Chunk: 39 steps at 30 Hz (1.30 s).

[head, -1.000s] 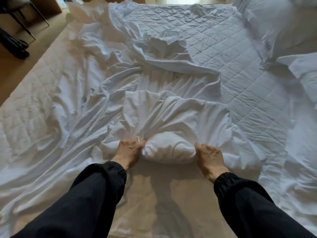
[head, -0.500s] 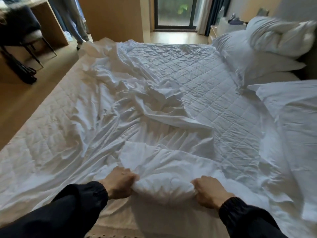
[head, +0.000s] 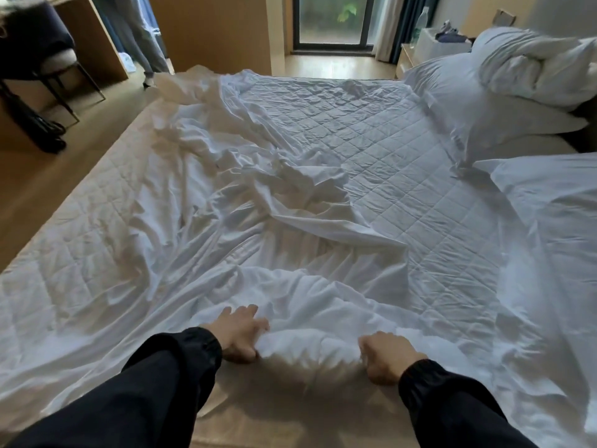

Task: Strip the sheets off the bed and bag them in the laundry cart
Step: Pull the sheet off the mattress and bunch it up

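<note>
Sheet [head: 245,234] lies loose and rumpled across the bed, its near edge bunched into a wad. Left hand [head: 240,333] pinches the wad's left end; right hand [head: 387,357] clenches its right end. Quilted mattress pad [head: 371,150] is bare beyond. Versus 0.5 s ago: same holds, left fingers looser.

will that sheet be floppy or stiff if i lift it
Probably very floppy: the sheet lies in loose creases and bunches where the left hand and right hand grip it. Likely light, yet spread wide, so the rest should trail over the quilted pad.
</note>
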{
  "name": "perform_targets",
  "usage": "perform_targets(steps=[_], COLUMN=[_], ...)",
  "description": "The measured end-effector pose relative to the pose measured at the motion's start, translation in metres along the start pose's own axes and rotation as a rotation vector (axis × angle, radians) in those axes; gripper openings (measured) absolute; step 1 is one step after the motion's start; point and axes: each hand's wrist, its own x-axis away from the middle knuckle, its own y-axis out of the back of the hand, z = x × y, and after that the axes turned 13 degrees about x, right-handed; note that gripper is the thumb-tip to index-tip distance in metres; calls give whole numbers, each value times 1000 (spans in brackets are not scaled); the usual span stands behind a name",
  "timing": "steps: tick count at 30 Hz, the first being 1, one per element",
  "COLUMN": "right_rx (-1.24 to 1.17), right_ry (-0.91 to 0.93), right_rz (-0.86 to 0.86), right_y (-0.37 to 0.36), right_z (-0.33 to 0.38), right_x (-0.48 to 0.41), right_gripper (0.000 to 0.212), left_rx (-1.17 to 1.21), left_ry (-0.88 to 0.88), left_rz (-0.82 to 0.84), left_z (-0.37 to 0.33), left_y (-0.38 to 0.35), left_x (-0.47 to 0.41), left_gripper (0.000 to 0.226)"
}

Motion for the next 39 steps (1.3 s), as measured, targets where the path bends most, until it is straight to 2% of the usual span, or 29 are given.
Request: perform_targets(steps=[2, 4, 6, 8, 9, 12, 15, 19, 24, 26, 28, 31, 33, 35, 36, 37, 39], right_rx=[-24, -72, -144, -194, -234, -321, -292, -288, -230, -201, -110, 8, 42, 95, 103, 106, 98], right_ry=[53, 122, 188, 242, 258, 215, 107, 57, 24, -5, -49, -160, -161, -180, -196, -215, -249], right_rz=[141, 289, 417, 489, 501, 325, 43, -137, -243, -354, -481, -652, -626, -545, -546, -574, -638], right_y=[-14, -25, -30, -32, -31, -27, -20, -5, 4, 10, 20, 40, 59, 71, 76, 80, 88], right_z=[4, 8, 8, 2, -2, -11, -25, -31, -35, -36, -38, -39, -41, -44, -46, -49, -59], right_x=[-11, -23, -35, -51, -61, -98, -133, -165, -202, -223, -248, -297, -326, -357, -368, -377, -387], right_gripper=[16, 15, 26, 52, 54, 44, 35, 23, 23, 17, 10, 40, 65, 77, 71, 56, 29], left_rx=[59, 156, 259, 268, 229, 41, 0, -9, -31, 16, 179, 440, 656, 951, 1126, 1298, 1615], left_ry=[52, 47, 3, -10, -17, -69, -113, -115, -86, -47, 22, 123, 139, 144, 159, 192, 329], left_rz=[160, 251, 208, 60, -33, -295, -446, -460, -430, -426, -452, -444, -438, -504, -550, -610, -720], left_z=[5, 0, -8, -13, -15, -18, -24, -22, -12, -5, -1, 7, 11, 10, 10, 10, 12], left_y=[-10, -11, -4, 4, 6, 6, 10, 13, 29, 36, 47, 68, 86, 102, 110, 120, 138], left_x=[-10, -21, -39, -61, -72, -108, -139, -167, -198, -216, -236, -268, -289, -310, -321, -334, -362], left_gripper=[67, 60, 41, 34, 32, 31, 50, 46, 82, 69, 49, 59, 72, 78, 76, 75, 85])
